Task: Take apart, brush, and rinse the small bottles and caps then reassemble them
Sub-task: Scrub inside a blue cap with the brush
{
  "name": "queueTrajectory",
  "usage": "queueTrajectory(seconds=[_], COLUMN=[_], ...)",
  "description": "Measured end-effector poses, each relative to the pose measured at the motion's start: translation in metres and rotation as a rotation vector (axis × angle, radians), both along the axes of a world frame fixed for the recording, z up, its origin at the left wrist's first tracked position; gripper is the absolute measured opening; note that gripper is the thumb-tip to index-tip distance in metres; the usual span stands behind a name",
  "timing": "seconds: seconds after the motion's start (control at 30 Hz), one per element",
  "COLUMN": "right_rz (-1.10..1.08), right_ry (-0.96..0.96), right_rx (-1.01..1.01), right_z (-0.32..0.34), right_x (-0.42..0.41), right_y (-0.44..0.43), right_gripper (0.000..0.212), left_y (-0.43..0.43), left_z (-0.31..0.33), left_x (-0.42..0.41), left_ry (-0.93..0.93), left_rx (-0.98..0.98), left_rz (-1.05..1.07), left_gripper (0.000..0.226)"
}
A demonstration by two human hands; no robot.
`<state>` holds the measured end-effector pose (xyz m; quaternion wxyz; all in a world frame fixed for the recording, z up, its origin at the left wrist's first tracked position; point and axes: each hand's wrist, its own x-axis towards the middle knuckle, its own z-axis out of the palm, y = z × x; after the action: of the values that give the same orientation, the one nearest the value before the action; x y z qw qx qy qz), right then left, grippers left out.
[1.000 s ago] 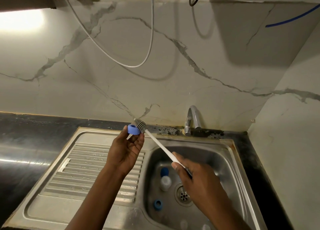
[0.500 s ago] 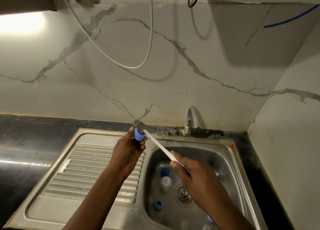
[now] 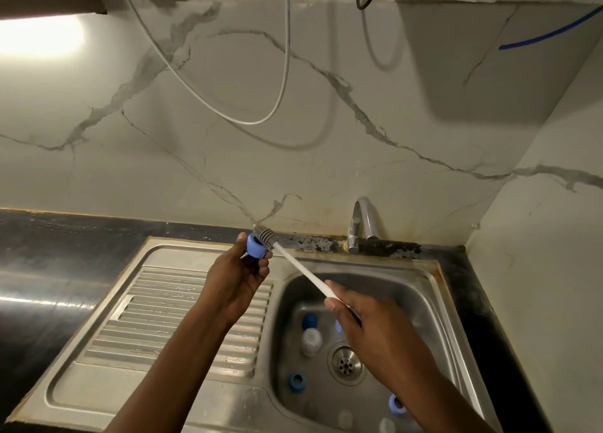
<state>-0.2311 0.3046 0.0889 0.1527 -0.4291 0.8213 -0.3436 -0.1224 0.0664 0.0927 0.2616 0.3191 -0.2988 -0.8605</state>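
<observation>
The left hand [image 3: 235, 277] pinches a blue cap [image 3: 255, 246] at its fingertips, above the sink's drainboard [image 3: 156, 321]. The right hand [image 3: 368, 321], lower and to the right over the basin [image 3: 421, 305], grips the white brush [image 3: 295, 261], whose grey bristles touch the cap's far edge.

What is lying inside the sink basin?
Blue caps, a small clear bottle and the drain. The right hand and forearm cover part of the basin, so more may lie hidden.

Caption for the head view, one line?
Left hand holds a blue cap; right hand holds the brush against it over the sink.
</observation>
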Motion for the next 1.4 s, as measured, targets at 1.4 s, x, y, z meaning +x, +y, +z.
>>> queueTrajectory(seconds=[1.4], right_rz=[0.056], right_ry=[0.025], right_rx=[-0.064], right_z=[-0.001], right_x=[0.001], right_y=[0.026], right_gripper=[0.051], left_y=[0.019], left_z=[-0.003], left_x=[0.009], left_ry=[0.072], left_rx=[-0.015], left_rz=[0.092], left_gripper=[0.028])
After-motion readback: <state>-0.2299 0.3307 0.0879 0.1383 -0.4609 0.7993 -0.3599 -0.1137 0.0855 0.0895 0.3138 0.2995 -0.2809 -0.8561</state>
